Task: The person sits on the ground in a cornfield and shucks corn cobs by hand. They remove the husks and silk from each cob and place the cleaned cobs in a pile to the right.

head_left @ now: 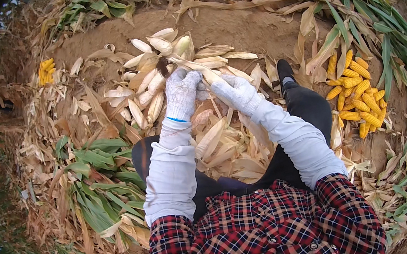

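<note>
White-gloved, my left hand (182, 92) and my right hand (236, 92) are close together in the middle of the view. Between them runs a pale, husk-covered ear of corn (202, 70), slanting from upper left to lower right. My right hand is closed round its lower end. Fingers curled, my left hand is closed against its side; its fingertips are partly hidden. Dark brown silk (162, 66) shows near the ear's upper end. Just beyond my hands lies a pile of unhusked ears of corn (144, 91) in dry, whitish husks.
Bare yellow corn cobs (358, 97) are heaped at the right, with a smaller heap of cobs (47, 71) far left. Loose husks (235, 148) cover the ground between my legs. Green and dry stalks (101, 177) lie at left, and more stalks (354, 12) curve along the upper right.
</note>
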Action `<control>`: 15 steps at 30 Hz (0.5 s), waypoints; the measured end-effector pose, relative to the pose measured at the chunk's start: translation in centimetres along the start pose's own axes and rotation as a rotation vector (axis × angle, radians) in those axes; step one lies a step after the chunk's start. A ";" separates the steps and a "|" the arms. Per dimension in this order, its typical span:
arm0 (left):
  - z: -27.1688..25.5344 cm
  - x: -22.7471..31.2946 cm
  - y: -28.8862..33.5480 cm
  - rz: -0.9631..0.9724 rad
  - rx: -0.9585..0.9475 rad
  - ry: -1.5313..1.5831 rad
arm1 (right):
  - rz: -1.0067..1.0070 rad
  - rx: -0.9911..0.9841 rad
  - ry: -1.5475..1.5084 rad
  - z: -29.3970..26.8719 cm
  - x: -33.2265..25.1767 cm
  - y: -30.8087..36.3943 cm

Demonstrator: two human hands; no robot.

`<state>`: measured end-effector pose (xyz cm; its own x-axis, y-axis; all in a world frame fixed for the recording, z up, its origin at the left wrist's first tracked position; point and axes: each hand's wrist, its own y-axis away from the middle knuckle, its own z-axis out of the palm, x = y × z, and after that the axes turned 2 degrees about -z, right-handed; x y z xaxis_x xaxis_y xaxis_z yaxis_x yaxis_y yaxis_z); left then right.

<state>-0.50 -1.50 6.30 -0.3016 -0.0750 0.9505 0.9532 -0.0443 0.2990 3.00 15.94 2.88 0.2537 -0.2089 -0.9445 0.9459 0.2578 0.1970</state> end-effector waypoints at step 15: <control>-2.2 -3.6 -2.0 0.449 0.053 -0.591 | -0.084 -0.059 0.134 -0.6 2.3 -0.5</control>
<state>-1.35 -3.33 2.07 0.1641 0.4743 0.8649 0.9864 -0.0860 -0.1400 2.98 15.91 0.49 0.1416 -0.1048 -0.9844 0.9482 0.3002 0.1044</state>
